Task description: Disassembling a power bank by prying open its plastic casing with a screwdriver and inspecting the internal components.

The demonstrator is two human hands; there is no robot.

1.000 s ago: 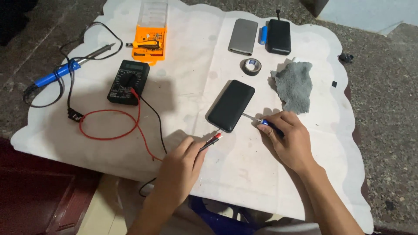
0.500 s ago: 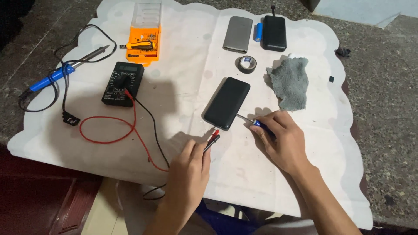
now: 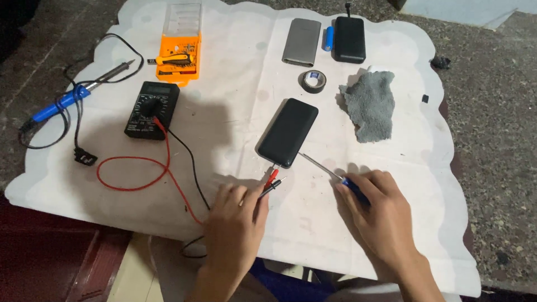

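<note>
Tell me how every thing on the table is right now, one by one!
left hand: holding both probes
probes: red and black, tips at the black power bank's end
black power bank: lying flat
right hand: gripping the screwdriver
screwdriver: tip at the power bank
multimeter: leads plugged in
soldering iron: lying untouched
grey cloth: crumpled

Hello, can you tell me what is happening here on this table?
A person works on a black power bank lying on a white sheet. The left hand holds the red and black probes of a multimeter, tips at the bank's near end. The right hand holds a blue-handled screwdriver, its tip at the same end. A soldering iron, tape roll and grey cloth lie around.
</note>
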